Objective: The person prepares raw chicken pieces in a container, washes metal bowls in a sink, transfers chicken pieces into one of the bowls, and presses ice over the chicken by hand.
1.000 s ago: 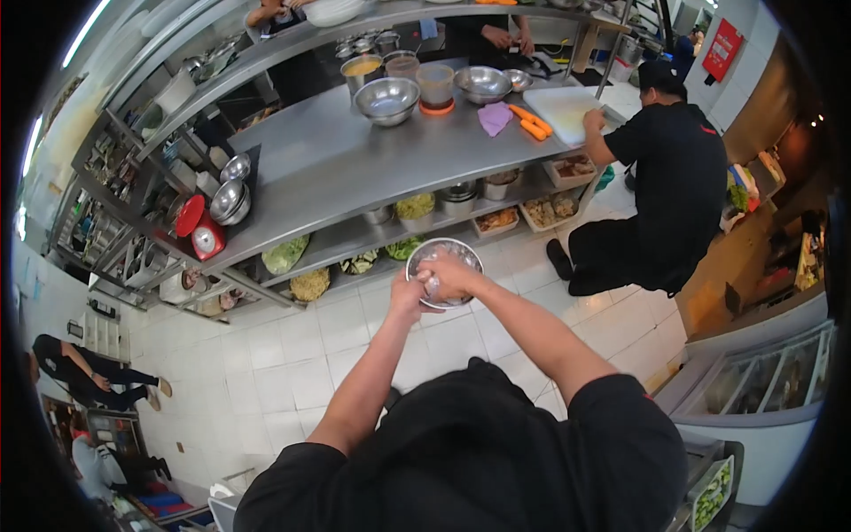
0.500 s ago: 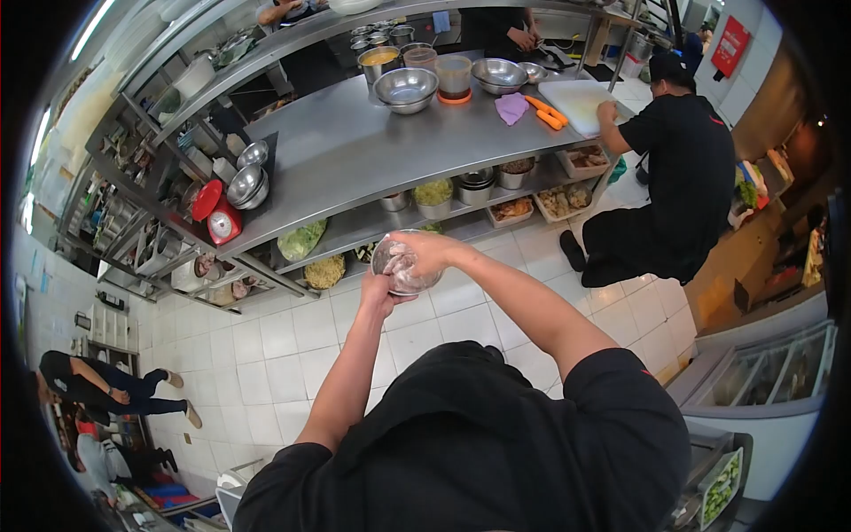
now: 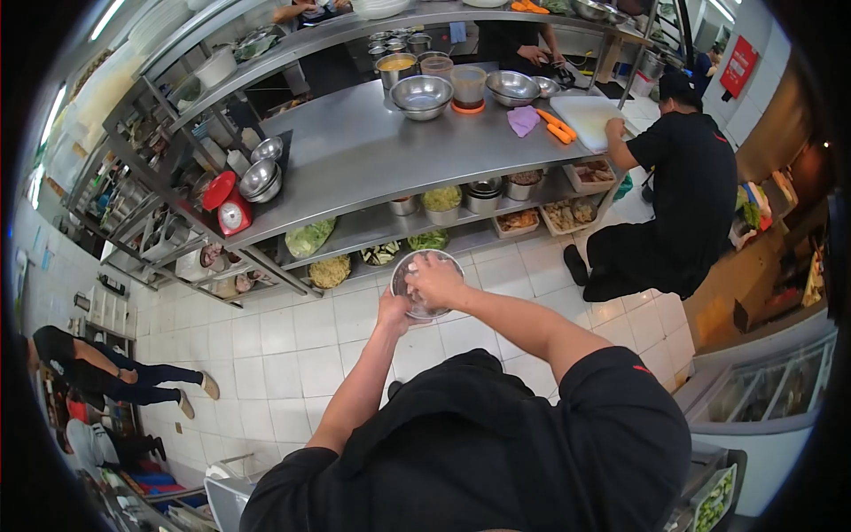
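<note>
A round metal bowl (image 3: 455, 312) is held out in front of my body, above the tiled floor. My left hand (image 3: 398, 310) grips its left and lower side, with the fingers running under it. Inside the bowl is my right hand (image 3: 433, 280), its fingers bent and partly spread over pale, whitish contents. What those contents are, and whether the fingers grip any of them, I cannot make out.
Beyond the bowl stands a steel table (image 3: 355, 164) with metal bowls (image 3: 421, 96), carrots (image 3: 558, 129) and a red scale (image 3: 232, 213). Food tubs fill its lower shelf (image 3: 461, 232). A person (image 3: 678, 186) crouches at the right; another (image 3: 115, 368) is at the left.
The bowl and both my hands first shifted left, then back slightly right and lower. My right hand has moved within the bowl. The person at the left has moved their legs.
</note>
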Available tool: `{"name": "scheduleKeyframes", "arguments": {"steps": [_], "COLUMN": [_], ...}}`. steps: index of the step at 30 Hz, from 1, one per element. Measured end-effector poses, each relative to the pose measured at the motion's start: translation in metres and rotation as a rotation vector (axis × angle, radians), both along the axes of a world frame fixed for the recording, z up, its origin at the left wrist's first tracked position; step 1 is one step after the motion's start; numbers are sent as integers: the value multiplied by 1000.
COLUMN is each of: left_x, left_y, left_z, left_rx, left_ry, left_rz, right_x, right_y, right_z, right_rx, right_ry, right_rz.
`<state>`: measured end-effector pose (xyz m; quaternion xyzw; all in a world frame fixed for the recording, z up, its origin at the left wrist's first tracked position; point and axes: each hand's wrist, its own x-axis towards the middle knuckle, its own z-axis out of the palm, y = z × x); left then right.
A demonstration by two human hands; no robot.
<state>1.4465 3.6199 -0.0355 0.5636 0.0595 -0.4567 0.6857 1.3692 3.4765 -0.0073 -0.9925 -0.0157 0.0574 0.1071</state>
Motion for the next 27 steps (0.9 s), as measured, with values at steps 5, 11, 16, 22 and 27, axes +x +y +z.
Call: {"name": "scheduleKeyframes", "arguments": {"steps": [5,11,16,22,27], "left_x": [15,26,14,1,12], "left_y": [2,24,20,24,25], "left_z": [6,-8,29,21,22], "left_rx": [-44,-72,-19,63,23], "left_ry": [-30,-16,-160,-146,-135], "left_rz": [-10,-12,-7,39,117], "right_x": [21,38,46,34,35], "right_y": [19,-4,-1,17,30], "right_z": [-13,16,20,11,1], "right_rx": [-121,201,217,76,6], "right_ry": [-418,-63,79,137,-380], "right_rz": [-151,130,34,81,-68]}}
